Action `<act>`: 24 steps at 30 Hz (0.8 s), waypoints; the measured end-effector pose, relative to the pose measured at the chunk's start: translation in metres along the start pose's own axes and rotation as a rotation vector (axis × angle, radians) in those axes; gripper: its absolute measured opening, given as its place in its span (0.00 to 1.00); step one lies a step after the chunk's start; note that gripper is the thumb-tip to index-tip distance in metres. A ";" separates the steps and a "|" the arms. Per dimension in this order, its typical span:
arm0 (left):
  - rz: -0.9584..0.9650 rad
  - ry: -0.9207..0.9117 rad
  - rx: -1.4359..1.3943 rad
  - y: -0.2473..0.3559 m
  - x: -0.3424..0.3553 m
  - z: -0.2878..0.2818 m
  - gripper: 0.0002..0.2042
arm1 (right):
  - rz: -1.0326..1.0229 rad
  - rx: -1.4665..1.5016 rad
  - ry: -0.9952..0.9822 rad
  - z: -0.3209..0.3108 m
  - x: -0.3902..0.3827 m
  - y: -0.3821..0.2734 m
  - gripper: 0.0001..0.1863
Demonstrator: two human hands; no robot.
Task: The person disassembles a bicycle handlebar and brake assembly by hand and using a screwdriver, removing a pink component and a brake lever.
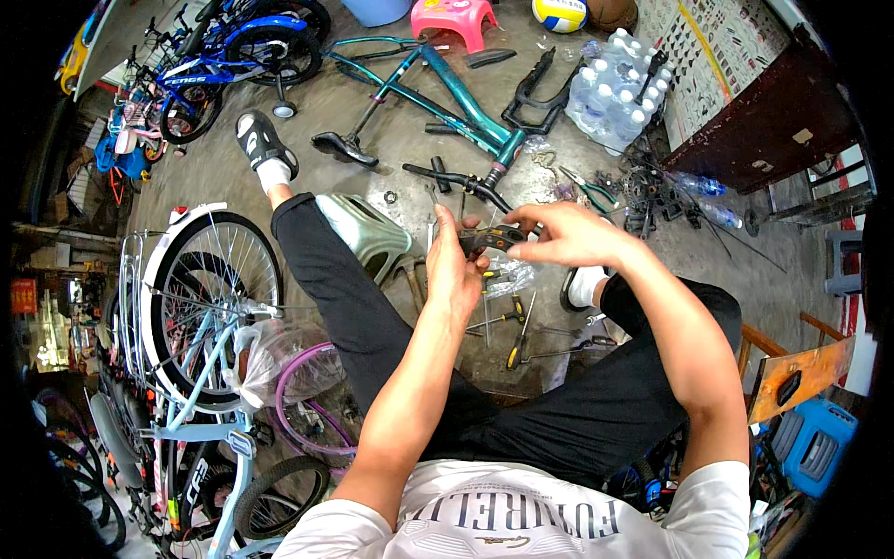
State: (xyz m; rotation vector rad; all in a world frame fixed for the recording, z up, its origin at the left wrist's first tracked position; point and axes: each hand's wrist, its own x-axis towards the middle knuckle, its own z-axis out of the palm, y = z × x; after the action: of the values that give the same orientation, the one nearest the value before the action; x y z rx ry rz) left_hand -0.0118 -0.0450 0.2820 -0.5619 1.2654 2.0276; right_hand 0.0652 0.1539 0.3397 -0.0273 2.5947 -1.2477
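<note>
Between my two hands is a small black metal bicycle part, curved, with holes or bolts along it; its exact kind is unclear. My left hand closes around its left end, thumb upright. The thumb and fingers of my right hand pinch its right end. Just beyond lies a teal bicycle frame with a black saddle and a handlebar attached or against it. Below my hands, screwdrivers with yellow-and-black handles and a hammer lie on the floor.
A pale green stool stands by my left leg. A light-blue bicycle and a purple rim are at left. Wrapped water bottles, a black fork, green-handled pliers and a heap of black parts lie right.
</note>
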 end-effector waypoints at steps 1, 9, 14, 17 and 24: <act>0.010 -0.007 0.008 0.000 -0.002 -0.001 0.29 | 0.001 -0.036 -0.014 0.007 0.002 0.000 0.31; 0.042 -0.230 -0.010 0.009 -0.019 -0.015 0.24 | -0.362 -0.114 0.399 0.020 0.003 -0.020 0.22; 0.296 -0.275 0.059 0.016 -0.028 -0.011 0.18 | -0.330 -0.086 0.462 0.025 -0.001 -0.026 0.26; 0.471 -0.251 0.138 0.020 -0.033 -0.008 0.19 | -0.357 -0.081 0.451 0.027 0.001 -0.025 0.25; 0.534 -0.227 0.210 0.025 -0.039 -0.004 0.19 | -0.349 -0.084 0.438 0.027 0.002 -0.025 0.23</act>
State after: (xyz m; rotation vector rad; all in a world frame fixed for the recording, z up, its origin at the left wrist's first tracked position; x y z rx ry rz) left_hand -0.0035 -0.0679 0.3212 0.1236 1.5769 2.2542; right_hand 0.0672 0.1174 0.3424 -0.2615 3.1232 -1.3840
